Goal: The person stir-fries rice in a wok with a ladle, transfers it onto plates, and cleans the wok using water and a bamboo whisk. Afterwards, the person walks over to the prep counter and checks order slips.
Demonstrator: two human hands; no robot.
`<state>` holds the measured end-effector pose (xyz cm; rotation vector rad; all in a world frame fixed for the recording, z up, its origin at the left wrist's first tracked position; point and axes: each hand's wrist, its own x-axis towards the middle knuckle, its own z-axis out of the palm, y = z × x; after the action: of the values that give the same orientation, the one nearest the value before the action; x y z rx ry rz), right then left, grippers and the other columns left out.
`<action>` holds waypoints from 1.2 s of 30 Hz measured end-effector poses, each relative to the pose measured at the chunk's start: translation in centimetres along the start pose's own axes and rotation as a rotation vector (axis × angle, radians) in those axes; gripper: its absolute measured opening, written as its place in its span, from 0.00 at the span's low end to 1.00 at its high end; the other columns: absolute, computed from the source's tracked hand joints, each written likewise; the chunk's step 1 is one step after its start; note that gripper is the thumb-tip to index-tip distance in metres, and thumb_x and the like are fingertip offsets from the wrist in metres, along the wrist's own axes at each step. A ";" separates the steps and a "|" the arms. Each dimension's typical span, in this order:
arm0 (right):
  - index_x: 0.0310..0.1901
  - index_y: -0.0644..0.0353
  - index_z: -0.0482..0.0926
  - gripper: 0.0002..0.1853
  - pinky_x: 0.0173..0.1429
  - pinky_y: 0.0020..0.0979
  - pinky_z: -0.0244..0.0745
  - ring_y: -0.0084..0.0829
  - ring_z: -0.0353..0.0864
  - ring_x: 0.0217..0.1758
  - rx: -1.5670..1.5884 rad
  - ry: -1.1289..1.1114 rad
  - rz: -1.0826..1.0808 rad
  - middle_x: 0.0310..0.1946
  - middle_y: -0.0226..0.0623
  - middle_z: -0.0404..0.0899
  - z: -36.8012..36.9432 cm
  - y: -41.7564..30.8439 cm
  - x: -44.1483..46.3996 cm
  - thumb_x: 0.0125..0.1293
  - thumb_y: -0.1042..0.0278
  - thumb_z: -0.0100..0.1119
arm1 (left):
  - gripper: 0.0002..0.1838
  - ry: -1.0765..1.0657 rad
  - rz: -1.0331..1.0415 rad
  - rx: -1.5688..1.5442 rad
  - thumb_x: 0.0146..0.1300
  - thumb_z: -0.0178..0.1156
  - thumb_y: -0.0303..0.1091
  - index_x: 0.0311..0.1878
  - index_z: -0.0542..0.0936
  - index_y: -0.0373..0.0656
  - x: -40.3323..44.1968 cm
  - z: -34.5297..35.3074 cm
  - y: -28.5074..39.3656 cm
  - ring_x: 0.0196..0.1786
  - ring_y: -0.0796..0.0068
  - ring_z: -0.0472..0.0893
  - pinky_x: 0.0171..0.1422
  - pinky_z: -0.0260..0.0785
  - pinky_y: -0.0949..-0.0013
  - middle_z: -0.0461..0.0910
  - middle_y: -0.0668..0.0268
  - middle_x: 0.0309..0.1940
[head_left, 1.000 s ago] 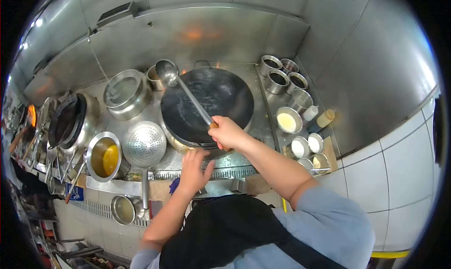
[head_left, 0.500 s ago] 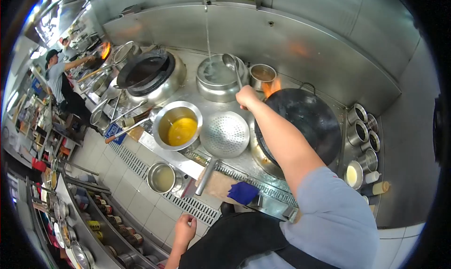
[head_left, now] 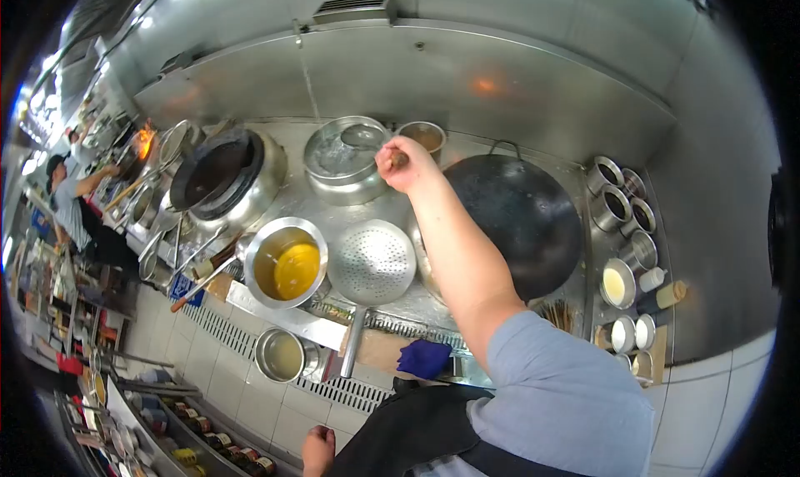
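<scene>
My right hand (head_left: 402,165) is closed round the handle of a ladle (head_left: 361,136). The ladle's bowl is over the round metal pot of water (head_left: 342,189) at the back of the stove. Below my right forearm lies a large black wok (head_left: 521,219), partly covered by the arm. My left hand (head_left: 318,450) hangs low at the bottom edge, fingers curled, with nothing visible in it. Left of the wok are a perforated strainer (head_left: 372,263) with a metal handle and a deep pot (head_left: 260,264) of yellow liquid.
A small pot of brown liquid (head_left: 423,135) stands behind the wok. Metal containers (head_left: 611,208) and bottles line the right side. A purple cloth (head_left: 425,358) lies on the front edge. Another wok (head_left: 212,177) is at left, with a co-worker (head_left: 79,202) farther off.
The view has shifted, so the stove sits farther left. My right hand has turned, and the ladle lies lower over the water pot. Flames beside the wok no longer show.
</scene>
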<state>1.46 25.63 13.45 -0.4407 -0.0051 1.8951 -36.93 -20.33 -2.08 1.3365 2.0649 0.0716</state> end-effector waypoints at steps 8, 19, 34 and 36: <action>0.31 0.62 0.64 0.06 0.25 0.29 0.75 0.31 0.73 0.20 0.110 0.020 -0.312 0.24 0.36 0.68 3.2 -13.0 -4.5 0.52 0.79 0.49 | 0.10 0.133 0.328 0.001 0.59 0.60 0.35 0.32 0.81 0.36 3.6 0.1 2.2 0.33 0.54 0.83 0.40 0.74 0.58 0.82 0.52 0.28; 0.26 0.62 0.65 0.08 0.20 0.24 0.71 0.30 0.72 0.21 -0.023 0.291 -0.381 0.19 0.33 0.67 -5.6 -31.5 -17.7 0.61 0.80 0.50 | 0.11 0.040 0.325 0.093 0.59 0.58 0.38 0.34 0.81 0.39 0.1 3.7 4.2 0.40 0.47 0.80 0.44 0.72 0.51 0.81 0.49 0.34; 0.26 0.61 0.69 0.05 0.17 0.22 0.66 0.24 0.71 0.16 -0.917 0.942 -0.292 0.17 0.34 0.73 -13.6 -30.4 -39.6 0.56 0.74 0.55 | 0.09 -0.061 0.516 0.124 0.55 0.61 0.35 0.31 0.81 0.38 -0.7 5.8 9.2 0.39 0.49 0.80 0.46 0.72 0.52 0.80 0.51 0.31; 0.27 0.64 0.70 0.05 0.15 0.29 0.63 0.27 0.72 0.15 -1.291 1.029 -0.329 0.17 0.35 0.72 -13.6 -28.7 -41.0 0.55 0.75 0.55 | 0.10 -0.043 0.547 0.120 0.56 0.60 0.36 0.32 0.81 0.38 -0.7 5.4 10.4 0.40 0.48 0.80 0.47 0.72 0.52 0.81 0.51 0.32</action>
<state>43.74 -3.89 19.23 -2.0711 -0.5922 0.9359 -25.57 -17.55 -1.91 1.9267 1.6365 0.1559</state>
